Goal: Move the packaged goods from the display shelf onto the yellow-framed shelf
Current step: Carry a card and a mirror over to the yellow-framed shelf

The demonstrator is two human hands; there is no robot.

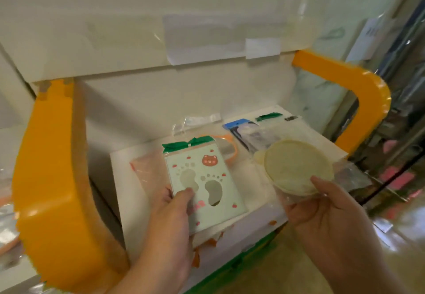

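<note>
My left hand grips a pale green pack printed with two footprints and a bear face, with a green header on top. It hangs just over the white shelf board inside the yellow frame. A round cream-coloured pad in a clear bag is held by my right hand, above the right side of the same board. Further back on the board lie a blue-topped clear pack and a white pack with a green header.
An orange-rimmed item lies behind the green pack. A taped white box overhangs the shelf. The yellow frame's right post curves around the board. Blurred glass shelving stands to the right, with tan floor below.
</note>
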